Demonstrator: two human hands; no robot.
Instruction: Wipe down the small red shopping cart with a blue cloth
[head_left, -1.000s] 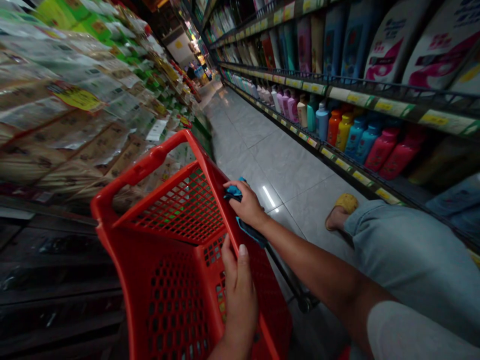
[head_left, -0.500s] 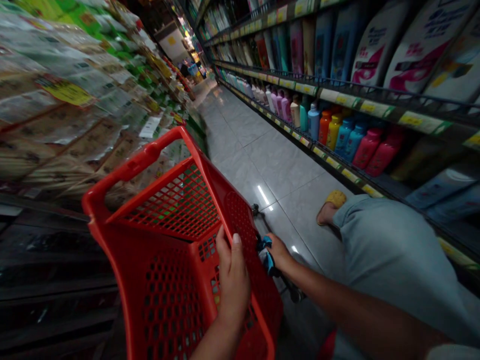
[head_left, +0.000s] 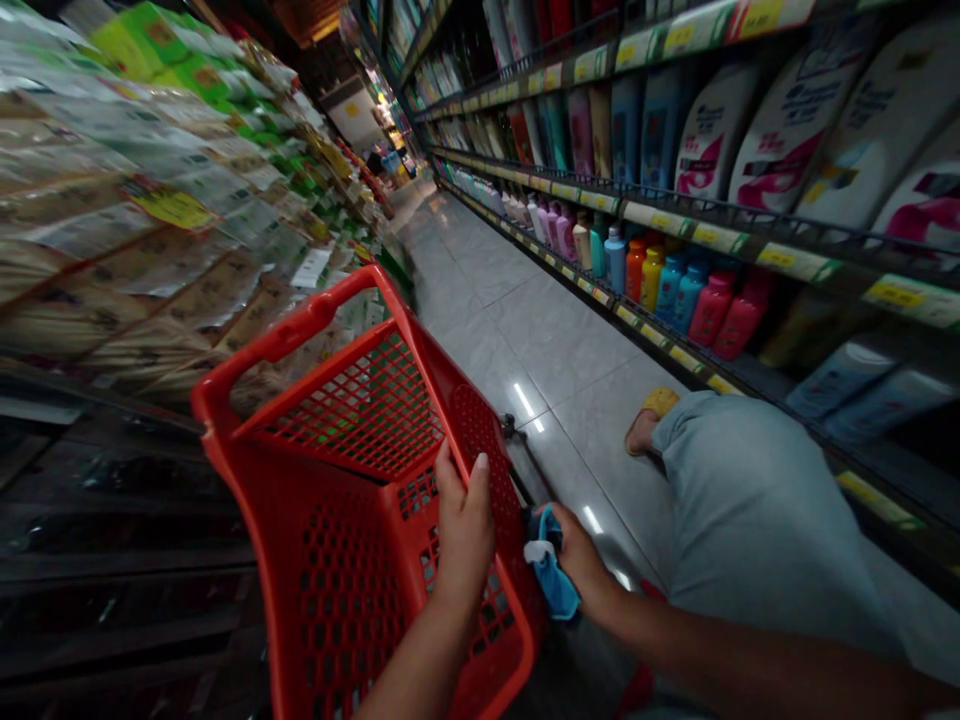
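Note:
A red plastic shopping basket (head_left: 337, 470) is tilted in front of me in a store aisle. My left hand (head_left: 463, 520) grips its near rim, thumb outside and fingers curled over the edge. My right hand (head_left: 577, 560) is closed on a blue cloth (head_left: 553, 572) and presses it against the lower outer side of the basket. The basket's red handle (head_left: 300, 330) points away toward the left shelves.
Shelves of packaged goods (head_left: 150, 220) line the left. On the right, shelves (head_left: 675, 220) hold coloured bottles. My bent leg in light trousers (head_left: 750, 520) and a foot in a yellow sandal (head_left: 652, 415) rest on the shiny tiled floor (head_left: 540, 330).
My right hand with the blue cloth moved from the basket's upper rim down its outer side to the lower part. My left hand kept its grip on the rim.

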